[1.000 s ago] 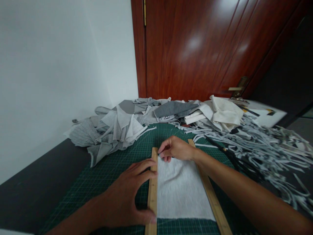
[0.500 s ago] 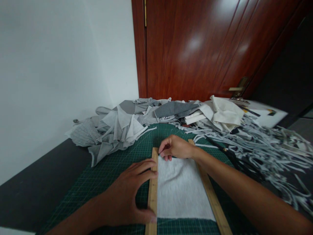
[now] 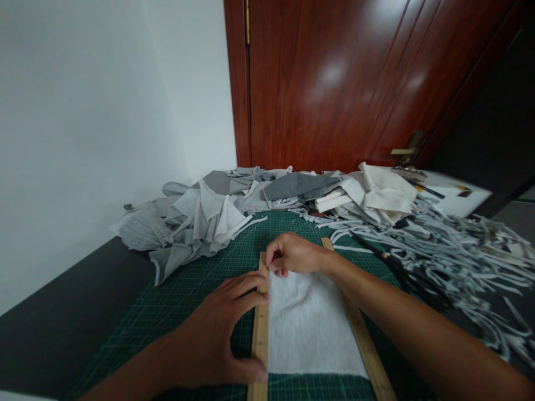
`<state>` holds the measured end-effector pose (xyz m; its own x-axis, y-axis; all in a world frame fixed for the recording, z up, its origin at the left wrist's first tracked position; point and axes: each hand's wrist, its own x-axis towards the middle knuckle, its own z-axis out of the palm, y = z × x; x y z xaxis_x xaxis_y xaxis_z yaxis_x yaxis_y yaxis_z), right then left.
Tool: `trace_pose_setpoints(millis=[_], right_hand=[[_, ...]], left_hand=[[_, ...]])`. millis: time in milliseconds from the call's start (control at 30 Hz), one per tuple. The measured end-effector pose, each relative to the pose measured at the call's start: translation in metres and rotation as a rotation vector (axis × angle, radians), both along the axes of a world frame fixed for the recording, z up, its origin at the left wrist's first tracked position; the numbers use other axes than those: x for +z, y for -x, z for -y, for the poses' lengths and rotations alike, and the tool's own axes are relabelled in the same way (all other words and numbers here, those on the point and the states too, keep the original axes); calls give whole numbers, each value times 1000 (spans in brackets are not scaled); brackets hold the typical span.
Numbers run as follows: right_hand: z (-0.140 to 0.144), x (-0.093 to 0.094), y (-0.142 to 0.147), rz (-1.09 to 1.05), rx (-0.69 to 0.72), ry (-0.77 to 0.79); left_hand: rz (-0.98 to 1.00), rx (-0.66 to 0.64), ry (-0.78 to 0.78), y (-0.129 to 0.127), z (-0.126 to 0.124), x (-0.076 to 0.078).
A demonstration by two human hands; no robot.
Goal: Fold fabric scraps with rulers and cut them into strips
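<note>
A white rectangle of fabric lies flat on a green cutting mat, between two wooden rulers. My left hand is spread flat on the mat, its fingertips and thumb pressing on the left ruler. My right hand rests at the fabric's far left corner, fingers curled and pinched there; whether it holds a small tool is hidden. The right ruler runs along the fabric's right edge, partly under my right forearm.
Heaps of grey and white cloth pieces lie at the mat's far edge. A pile of several cut grey strips covers the right side, with dark scissors beside it. A brown door and white wall stand behind.
My right hand has slid slightly left, to the far end of the left ruler. My left hand and the fabric have stayed put.
</note>
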<state>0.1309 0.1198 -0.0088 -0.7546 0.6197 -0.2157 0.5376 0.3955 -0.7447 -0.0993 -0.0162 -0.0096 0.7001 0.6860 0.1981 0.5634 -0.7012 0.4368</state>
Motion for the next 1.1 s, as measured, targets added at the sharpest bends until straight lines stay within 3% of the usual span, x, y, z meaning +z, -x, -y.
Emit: trace_pose_setpoints(millis=[167,400,600,833,1100], right_hand=[[-5,5,-3,-15,-75,-76],[3,6,-4,25,80,-14],[6,5,-2,-19,18,-109],[23,6,-4,-81,79,-128],[16,1,-7,-55,24,-222]], left_hand=[[-1,-2,7,2,-1,-2],[-4,13,-2,-2,1,2],[-12,-1,-8,0,1,2],[-10,1,24,-2,0,3],[12,3,5,1,1,0]])
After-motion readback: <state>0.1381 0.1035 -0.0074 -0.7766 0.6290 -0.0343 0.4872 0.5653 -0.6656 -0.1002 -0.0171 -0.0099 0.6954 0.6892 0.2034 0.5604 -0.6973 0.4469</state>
